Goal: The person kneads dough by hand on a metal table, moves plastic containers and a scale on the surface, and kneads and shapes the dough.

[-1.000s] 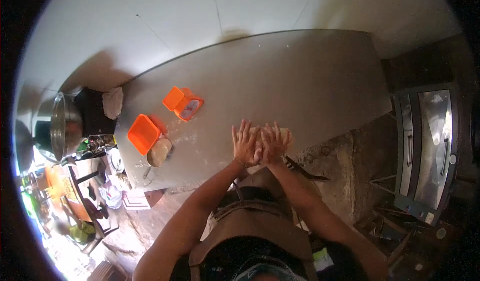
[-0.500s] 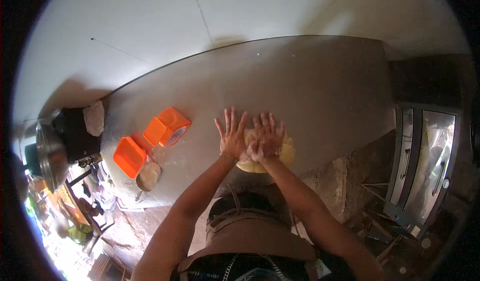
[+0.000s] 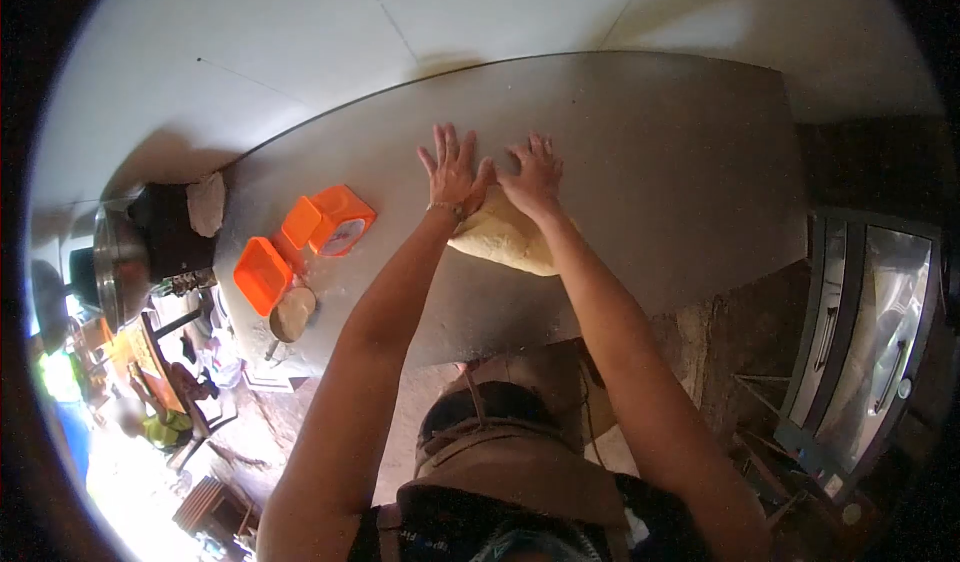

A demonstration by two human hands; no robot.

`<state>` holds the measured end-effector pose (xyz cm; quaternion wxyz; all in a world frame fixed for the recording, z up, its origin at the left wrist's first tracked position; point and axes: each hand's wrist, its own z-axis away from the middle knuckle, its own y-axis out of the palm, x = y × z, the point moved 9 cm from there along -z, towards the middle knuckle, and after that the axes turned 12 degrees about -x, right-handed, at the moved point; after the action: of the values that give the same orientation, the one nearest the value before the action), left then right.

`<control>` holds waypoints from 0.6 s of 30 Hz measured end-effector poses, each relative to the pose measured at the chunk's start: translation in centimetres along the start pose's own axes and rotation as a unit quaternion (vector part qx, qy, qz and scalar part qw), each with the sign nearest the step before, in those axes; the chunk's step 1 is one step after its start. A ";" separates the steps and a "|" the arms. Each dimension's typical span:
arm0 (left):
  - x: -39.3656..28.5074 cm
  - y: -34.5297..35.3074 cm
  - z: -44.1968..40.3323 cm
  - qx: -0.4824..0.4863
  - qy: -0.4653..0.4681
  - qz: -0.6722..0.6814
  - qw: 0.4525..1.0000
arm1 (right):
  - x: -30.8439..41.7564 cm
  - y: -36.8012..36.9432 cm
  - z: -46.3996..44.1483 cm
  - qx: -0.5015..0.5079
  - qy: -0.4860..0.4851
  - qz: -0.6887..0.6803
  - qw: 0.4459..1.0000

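A pale yellow slab of dough [image 3: 508, 244] lies on the grey tabletop, stretched away from my body. At its far left edge, my left hand [image 3: 455, 174] presses down with the heel of the palm, its fingers spread forward. My right hand [image 3: 533, 177] leans on the far part of the dough beside it, fingers apart and a little bent. Both thumbs point toward each other with a small gap between them. My forearms hide the sides of the dough.
On the left of the table [image 3: 660, 192] stand an orange kitchen scale [image 3: 345, 224], an orange tub [image 3: 262, 276] and a small pan [image 3: 292, 314] holding pale powder. A metal bowl [image 3: 122, 262] is beyond the left edge. An oven [image 3: 860, 342] with glass doors stands at right.
Both hands have pushed forward, away from my body, and the dough has moved and stretched with them. My arms are straighter. The camera view has shifted slightly.
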<state>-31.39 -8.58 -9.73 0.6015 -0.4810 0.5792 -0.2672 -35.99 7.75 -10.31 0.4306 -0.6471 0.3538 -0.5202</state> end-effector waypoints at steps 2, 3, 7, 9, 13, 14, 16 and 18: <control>1.0 0.7 1.7 0.016 -0.021 0.018 0.999 | -4.4 -0.4 0.5 0.081 0.071 -0.284 0.953; 1.7 0.8 3.3 0.037 -0.043 0.039 0.998 | -6.4 -1.4 0.9 0.081 0.090 -0.346 0.930; 0.6 -0.7 9.3 0.075 -0.002 0.026 0.997 | -11.5 -5.7 8.0 -0.147 0.074 -0.065 0.984; 0.3 -1.9 11.2 0.086 -0.005 0.084 0.993 | -12.2 -4.9 10.5 -0.143 0.186 -0.072 0.969; 1.3 -4.8 16.2 0.055 -0.019 0.282 0.958 | -10.6 -2.5 15.1 -0.169 0.278 -0.169 0.930; 2.1 -5.2 17.2 0.064 -0.059 0.364 0.927 | -8.1 -3.9 16.1 -0.125 0.251 -0.229 0.932; 3.3 -7.1 18.4 0.051 -0.068 0.394 0.915 | -3.2 -5.8 18.9 -0.087 0.218 -0.284 0.929; 4.4 -8.4 19.9 0.112 -0.126 0.428 0.888 | 1.3 -7.6 21.8 -0.122 0.191 -0.215 0.950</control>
<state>-9.62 -10.39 -6.85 0.7751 -0.1460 0.6146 0.0159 -14.36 13.60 -4.71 0.1511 -0.6441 0.3430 -0.6669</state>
